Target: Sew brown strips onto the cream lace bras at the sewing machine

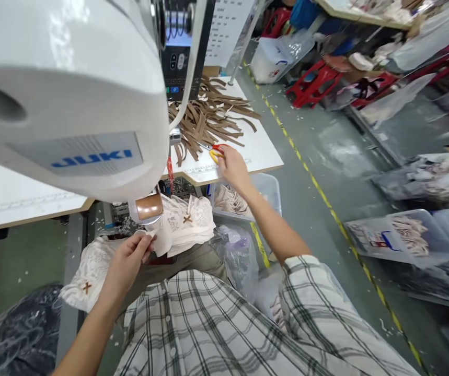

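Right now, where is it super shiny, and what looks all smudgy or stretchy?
In the head view, white glare streaks the glossy white plastic sewing-machine head, but its blue JUKI lettering reads clearly; in the head view, pale reflections brighten the smooth grey-green floor; in the head view, the crinkled clear plastic bag at upper right looks soft and stretched, probably by the wide lens.

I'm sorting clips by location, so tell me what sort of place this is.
Most likely a garment-sewing workshop: there's a large white JUKI machine, lacy white pieces in a stack, and a heap of brown strips.
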A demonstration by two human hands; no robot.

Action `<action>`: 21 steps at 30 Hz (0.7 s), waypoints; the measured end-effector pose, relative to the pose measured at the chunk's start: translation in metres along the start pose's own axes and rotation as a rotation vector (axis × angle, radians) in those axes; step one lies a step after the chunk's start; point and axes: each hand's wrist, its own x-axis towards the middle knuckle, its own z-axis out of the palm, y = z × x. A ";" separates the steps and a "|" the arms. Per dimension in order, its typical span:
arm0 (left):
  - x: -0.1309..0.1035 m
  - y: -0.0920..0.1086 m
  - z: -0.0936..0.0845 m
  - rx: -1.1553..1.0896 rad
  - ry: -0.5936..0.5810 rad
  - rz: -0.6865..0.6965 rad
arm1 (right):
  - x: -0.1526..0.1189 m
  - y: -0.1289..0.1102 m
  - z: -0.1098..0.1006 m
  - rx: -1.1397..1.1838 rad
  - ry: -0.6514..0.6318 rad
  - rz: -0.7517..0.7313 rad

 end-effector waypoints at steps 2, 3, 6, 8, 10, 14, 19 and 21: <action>-0.003 0.004 0.002 -0.049 -0.036 -0.032 | 0.032 0.024 -0.008 -0.060 -0.067 0.013; -0.005 0.007 0.003 -0.075 -0.045 -0.050 | 0.042 0.031 -0.010 -0.074 -0.104 0.001; -0.012 0.015 0.006 -0.151 -0.041 -0.077 | 0.043 0.032 -0.013 -0.079 -0.166 -0.043; -0.015 0.016 0.005 -0.218 -0.032 -0.080 | 0.020 0.026 -0.018 -0.074 -0.171 -0.046; -0.016 0.015 0.003 -0.295 -0.022 -0.095 | -0.018 0.017 -0.028 -0.052 -0.151 -0.044; -0.016 0.013 -0.002 -0.384 -0.023 -0.118 | -0.112 -0.016 -0.051 0.147 -0.303 -0.090; -0.014 0.012 0.001 -0.356 -0.006 -0.092 | -0.175 -0.078 -0.043 0.243 -0.452 -0.306; -0.013 0.010 0.003 -0.306 -0.007 -0.072 | -0.174 -0.094 -0.031 0.249 -0.433 -0.305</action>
